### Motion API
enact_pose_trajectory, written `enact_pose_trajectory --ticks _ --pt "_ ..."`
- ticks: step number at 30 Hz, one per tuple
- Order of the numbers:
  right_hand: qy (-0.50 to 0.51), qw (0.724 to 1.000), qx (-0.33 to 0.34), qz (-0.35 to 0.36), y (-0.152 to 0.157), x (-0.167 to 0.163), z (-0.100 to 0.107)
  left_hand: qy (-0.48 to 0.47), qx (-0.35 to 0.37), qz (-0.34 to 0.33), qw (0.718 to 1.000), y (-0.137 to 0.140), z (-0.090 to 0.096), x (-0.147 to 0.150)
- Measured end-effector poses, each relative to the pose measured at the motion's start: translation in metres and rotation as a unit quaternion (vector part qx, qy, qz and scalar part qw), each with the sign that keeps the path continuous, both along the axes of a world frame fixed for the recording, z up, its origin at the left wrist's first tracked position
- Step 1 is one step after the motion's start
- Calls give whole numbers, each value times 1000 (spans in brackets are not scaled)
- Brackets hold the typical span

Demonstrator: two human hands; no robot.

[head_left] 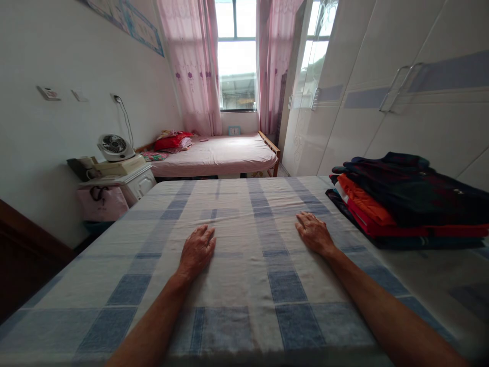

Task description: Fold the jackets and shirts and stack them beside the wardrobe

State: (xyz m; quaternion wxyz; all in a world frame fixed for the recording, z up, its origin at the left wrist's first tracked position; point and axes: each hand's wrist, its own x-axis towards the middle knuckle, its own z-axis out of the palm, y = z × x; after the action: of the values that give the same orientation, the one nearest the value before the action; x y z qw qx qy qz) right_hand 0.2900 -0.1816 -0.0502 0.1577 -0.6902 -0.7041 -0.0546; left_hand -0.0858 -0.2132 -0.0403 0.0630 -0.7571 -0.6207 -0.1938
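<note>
My left hand [197, 250] lies palm down on a white and blue checked bed sheet [237, 275], its fingers stretched forward and nothing held. To the right, my right hand [314, 233] rests flat on the same sheet with its fingers out, also holding nothing. A strip of slightly creased sheet separates the two hands. Beyond my right hand, at the bed's right side, sits a stack of folded clothes: a dark plaid garment [412, 188] on top, with orange cloth [364, 200] and red cloth [439, 231] below it.
White wardrobes [351, 127] line the right wall. Past the far edge stands a second bed [229, 155] with a red bundle [173, 141], under a window with pink curtains [194, 66]. At the left are a fan [114, 147], a white cabinet [139, 182] and a pink bag [102, 204].
</note>
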Motion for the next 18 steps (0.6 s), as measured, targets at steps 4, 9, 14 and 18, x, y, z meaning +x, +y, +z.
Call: enact_pose_trajectory --ticks 4,9,14,18 --pt "2 1000 4 5 0 1 0 29 -3 5 1000 -1 1 1" --pt "-2 1000 9 9 1 0 1 63 -13 15 998 -5 6 9" --pt "-4 1000 14 8 1 2 1 88 -18 30 996 -8 10 15" --pt "0 1000 16 19 3 4 -2 102 -19 36 994 -8 11 16"
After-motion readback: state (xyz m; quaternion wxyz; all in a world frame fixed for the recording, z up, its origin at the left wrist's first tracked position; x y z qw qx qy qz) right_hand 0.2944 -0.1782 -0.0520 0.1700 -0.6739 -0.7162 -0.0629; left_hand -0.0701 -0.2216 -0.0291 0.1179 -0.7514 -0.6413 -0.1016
